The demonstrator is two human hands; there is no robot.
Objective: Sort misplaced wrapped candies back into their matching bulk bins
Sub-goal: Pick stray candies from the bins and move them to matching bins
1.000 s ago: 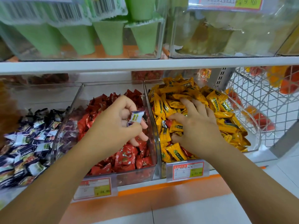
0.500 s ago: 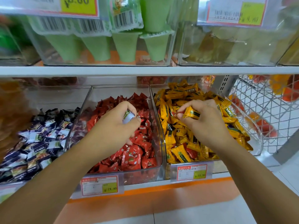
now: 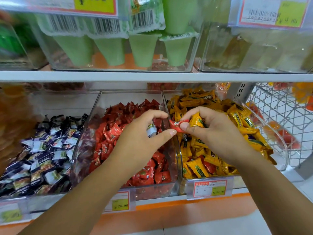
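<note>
task part done. right hand [image 3: 218,134] grip pinches a stray red candy [image 3: 176,125] between thumb and forefinger, with a yellow candy [image 3: 196,119] tucked under the other fingers. the red candy sits over the wall between red bin [image 3: 128,97] and yellow bin [image 3: 281,150]. left hand [image 3: 144,139] grip curls round a white-wrapped candy [image 3: 151,130], thumb and forefinger at the red candy's other end. left to do: red candy into red bin, white-wrapped candy probably into the dark-wrapper bin [image 3: 64,104] far left. more red strays [image 3: 209,167] lie low in the yellow bin. a wire basket [image 3: 279,112] stands right.
</note>
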